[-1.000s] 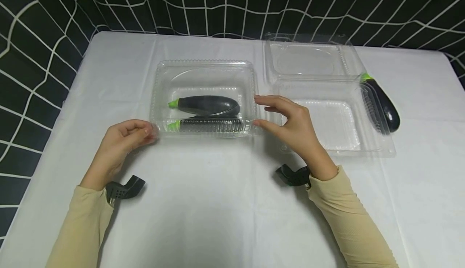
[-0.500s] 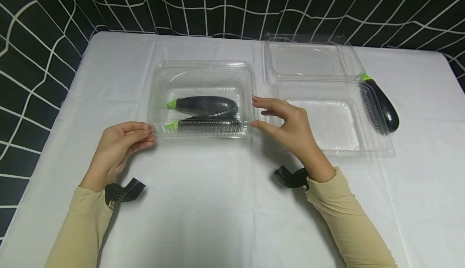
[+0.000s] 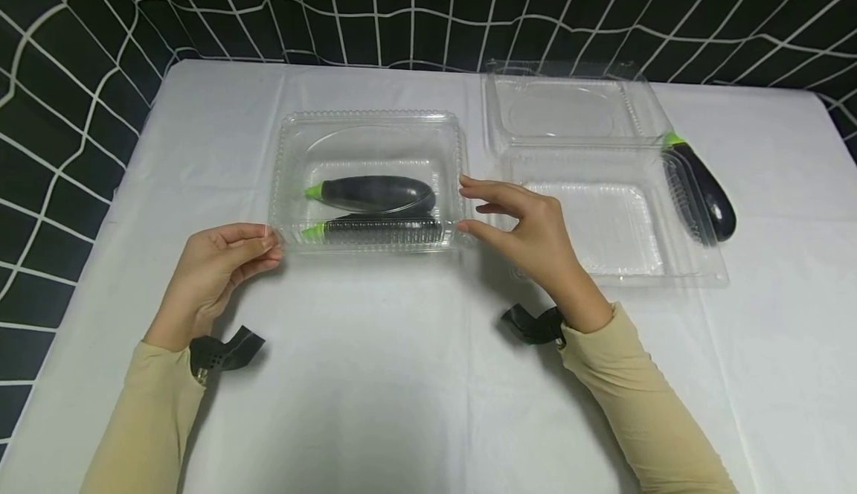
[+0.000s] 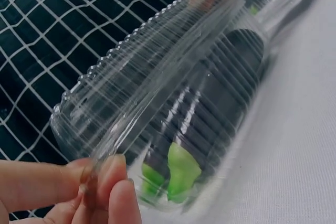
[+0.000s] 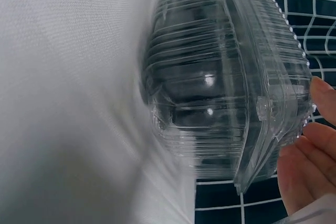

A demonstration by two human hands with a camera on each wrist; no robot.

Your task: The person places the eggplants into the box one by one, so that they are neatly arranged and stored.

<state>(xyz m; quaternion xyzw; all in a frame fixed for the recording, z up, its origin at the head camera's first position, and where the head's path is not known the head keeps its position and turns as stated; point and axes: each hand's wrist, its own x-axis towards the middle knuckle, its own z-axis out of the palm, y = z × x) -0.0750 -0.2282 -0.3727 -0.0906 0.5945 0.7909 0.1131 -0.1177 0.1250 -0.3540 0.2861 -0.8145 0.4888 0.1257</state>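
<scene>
Pinching front L corner of clear box w/ L hand; R hand spread, tips @ its R edge. 2 eggplants inside; 3rd eggplant beside open box.

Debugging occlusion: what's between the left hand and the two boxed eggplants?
Only the clear plastic of the clamshell; the left hand pinches it, eggplants inside. Left wrist view shows it.

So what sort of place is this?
Maybe a little indoor work corner, though I can't be sure: there's a white-covered table, a dark, white-gridded backdrop, and a clear clamshell box holding eggplants.
</scene>
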